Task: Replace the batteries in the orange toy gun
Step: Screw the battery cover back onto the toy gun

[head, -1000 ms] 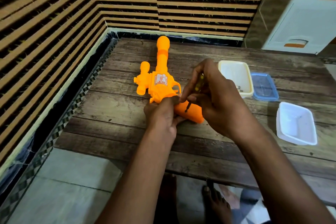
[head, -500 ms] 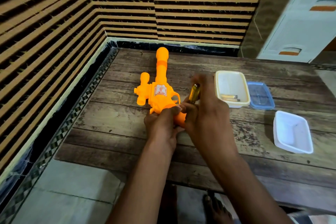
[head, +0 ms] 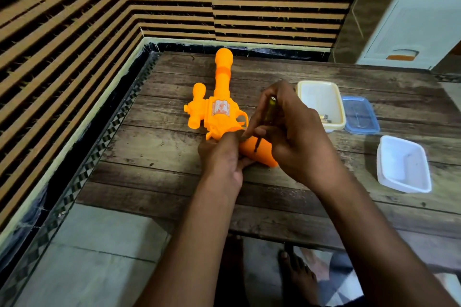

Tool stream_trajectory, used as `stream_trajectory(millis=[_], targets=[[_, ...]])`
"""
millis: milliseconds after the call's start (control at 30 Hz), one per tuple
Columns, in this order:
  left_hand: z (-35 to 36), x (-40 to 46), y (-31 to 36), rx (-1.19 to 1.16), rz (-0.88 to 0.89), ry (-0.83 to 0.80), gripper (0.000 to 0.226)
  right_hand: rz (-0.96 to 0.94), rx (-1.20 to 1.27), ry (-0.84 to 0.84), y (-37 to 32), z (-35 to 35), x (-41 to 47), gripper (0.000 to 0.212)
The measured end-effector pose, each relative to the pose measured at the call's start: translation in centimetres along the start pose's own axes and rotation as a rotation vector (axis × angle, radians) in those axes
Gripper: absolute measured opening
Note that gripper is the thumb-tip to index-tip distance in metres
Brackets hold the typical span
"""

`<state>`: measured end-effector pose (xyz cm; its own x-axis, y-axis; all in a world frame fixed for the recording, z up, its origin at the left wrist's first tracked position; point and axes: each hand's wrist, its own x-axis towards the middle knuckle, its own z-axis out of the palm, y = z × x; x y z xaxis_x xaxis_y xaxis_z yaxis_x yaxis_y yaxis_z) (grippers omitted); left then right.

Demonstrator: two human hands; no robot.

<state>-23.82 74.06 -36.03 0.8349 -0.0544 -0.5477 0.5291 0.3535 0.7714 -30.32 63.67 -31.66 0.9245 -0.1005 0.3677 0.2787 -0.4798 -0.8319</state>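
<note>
The orange toy gun (head: 219, 109) lies flat on the wooden table (head: 154, 167), barrel pointing away from me. My left hand (head: 223, 157) grips the gun where the body meets the handle. My right hand (head: 291, 137) holds a screwdriver (head: 268, 117) with a yellowish handle. Its dark tip rests on the orange handle (head: 262, 152). Batteries (head: 325, 118) lie in the cream tub (head: 320, 87) to the right.
A clear blue lid (head: 360, 116) lies beside the cream tub. A white tub (head: 403, 164) sits nearer at the right. A striped wall stands behind and left of the table. A white cabinet (head: 414, 20) is at the back right. Bare feet show below the table's near edge.
My right hand has tilted the screwdriver, and its tip now shows on the gun's handle; half a second ago my hand covered the handle. The gun and left hand stayed put.
</note>
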Motion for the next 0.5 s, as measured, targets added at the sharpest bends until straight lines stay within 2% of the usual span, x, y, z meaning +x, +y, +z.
stream_trajectory(millis=[167,300,500], targets=[[0.0,0.1,0.0,-0.034,-0.014,0.028,0.042,-0.009,-0.126,0.186,0.1,1.3,-0.1,0.026],[0.0,0.0,-0.1,-0.045,-0.030,0.042,0.041,0.006,-0.199,0.319,-0.1,2.5,-0.7,0.027],[0.0,0.0,0.0,-0.037,-0.036,0.060,0.041,-0.021,-0.276,0.317,0.0,2.0,-0.4,0.041]])
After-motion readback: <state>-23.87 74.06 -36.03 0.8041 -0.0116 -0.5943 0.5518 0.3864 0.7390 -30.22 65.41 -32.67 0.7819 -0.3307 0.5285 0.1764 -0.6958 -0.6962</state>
